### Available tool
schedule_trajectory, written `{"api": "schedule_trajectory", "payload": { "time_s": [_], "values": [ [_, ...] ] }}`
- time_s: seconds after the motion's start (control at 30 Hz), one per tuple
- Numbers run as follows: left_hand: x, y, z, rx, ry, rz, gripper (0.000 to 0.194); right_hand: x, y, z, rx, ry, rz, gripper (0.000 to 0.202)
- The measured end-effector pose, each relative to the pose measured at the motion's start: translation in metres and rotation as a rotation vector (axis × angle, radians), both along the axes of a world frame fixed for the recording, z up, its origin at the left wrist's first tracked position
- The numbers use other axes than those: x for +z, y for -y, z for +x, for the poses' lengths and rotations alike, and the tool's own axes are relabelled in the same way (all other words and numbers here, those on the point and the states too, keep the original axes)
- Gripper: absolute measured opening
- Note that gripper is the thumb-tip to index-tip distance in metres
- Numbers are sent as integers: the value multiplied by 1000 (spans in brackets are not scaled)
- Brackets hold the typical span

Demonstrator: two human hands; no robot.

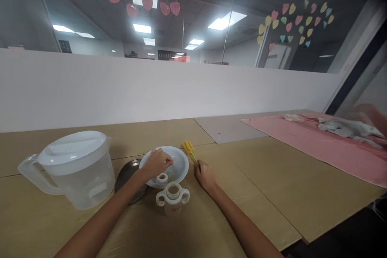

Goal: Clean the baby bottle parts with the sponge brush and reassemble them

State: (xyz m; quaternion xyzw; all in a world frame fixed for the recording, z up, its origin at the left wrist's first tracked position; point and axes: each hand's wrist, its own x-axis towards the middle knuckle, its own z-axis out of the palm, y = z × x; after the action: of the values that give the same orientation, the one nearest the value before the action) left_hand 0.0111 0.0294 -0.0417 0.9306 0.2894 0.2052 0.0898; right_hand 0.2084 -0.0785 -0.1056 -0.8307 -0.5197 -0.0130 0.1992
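My left hand (157,164) reaches over a white bowl (183,167), fingers curled together; what they hold, if anything, cannot be made out. In the bowl near my wrist lies a white ring-shaped bottle cap (162,178). A two-handled baby bottle (173,198) stands upright in front of the bowl, its mouth uncovered. My right hand (206,175), right of the bowl, is closed around the green handle of a bottle brush (188,148). The brush's yellow head points up and away, just past the bowl's right rim.
A lidded translucent pitcher (83,177) stands at the left. Between it and the bowl lies a dark metal tray (127,175), partly under my left forearm. At the right, a pink cloth (290,141) bears crumpled pale fabric (344,127), near another person's blurred arm (373,117). A white wall (151,88) runs behind.
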Motion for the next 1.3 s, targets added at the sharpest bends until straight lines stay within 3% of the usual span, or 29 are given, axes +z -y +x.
{"api": "schedule_trajectory", "payload": {
  "time_s": [0.17, 0.23, 0.37, 0.5, 0.63, 0.77, 0.97, 1.13, 1.3],
  "values": [
    [-6, 3, -9, -35, -13, -11, 29, -2, 3, 2, 3, -26, 89, 28],
    [-10, 7, -8, -9, 12, 2, 31, -3, 6, 1, 27, -72, 204, 32],
    [-15, 21, -12, 92, 131, 30, 32, 1, 16, -9, 193, -194, 595, 36],
    [-19, 37, -28, 209, 297, 125, 29, 3, 25, -24, 406, -127, 717, 34],
    [-22, 47, -41, 300, 412, 219, 25, -3, 28, -36, 580, -15, 762, 34],
    [-22, 50, -42, 297, 506, 262, 22, -6, 24, -39, 669, 92, 730, 35],
    [-22, 58, -39, 292, 710, 181, 21, 0, 21, -33, 477, 45, 759, 38],
    [-21, 62, -41, 314, 790, 116, 23, -4, 23, -32, 592, 163, 580, 42],
    [-18, 63, -43, 379, 870, 131, 23, -4, 23, -33, 501, 279, 558, 42]
  ]
}}
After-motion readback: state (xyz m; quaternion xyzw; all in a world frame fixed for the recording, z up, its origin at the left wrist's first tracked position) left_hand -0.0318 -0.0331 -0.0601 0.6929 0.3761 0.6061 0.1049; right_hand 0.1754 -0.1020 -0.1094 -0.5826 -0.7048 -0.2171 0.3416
